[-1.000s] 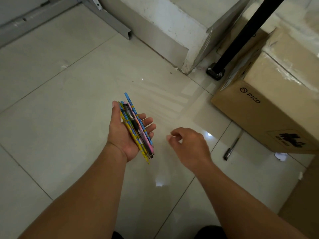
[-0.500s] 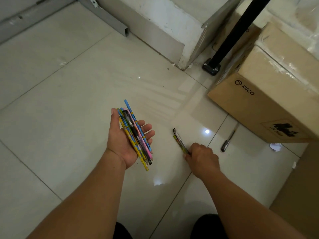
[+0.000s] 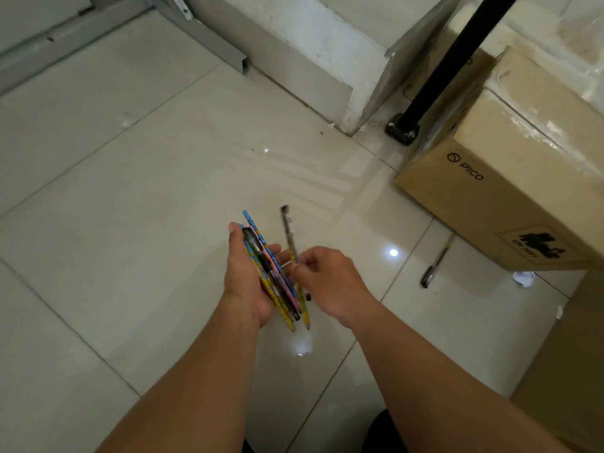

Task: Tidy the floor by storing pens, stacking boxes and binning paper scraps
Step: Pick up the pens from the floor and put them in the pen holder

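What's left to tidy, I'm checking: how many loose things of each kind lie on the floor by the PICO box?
Pen: 1
Crumpled paper scrap: 1
Small white fleck, kind unclear: 1
Total: 3

Left of the left hand [image 3: 248,279] and beyond it, the floor [image 3: 147,223] lies open up to the rail [image 3: 209,34] and the wall corner [image 3: 327,76]. Right of the right hand [image 3: 330,282] a box [image 3: 483,204] blocks the way, with a pole [image 3: 447,60] footed just behind it. A pen [image 3: 436,266] and a paper scrap [image 3: 524,278] lie in the narrow strip between the box and a brown surface [image 3: 568,354] at the lower right edge.
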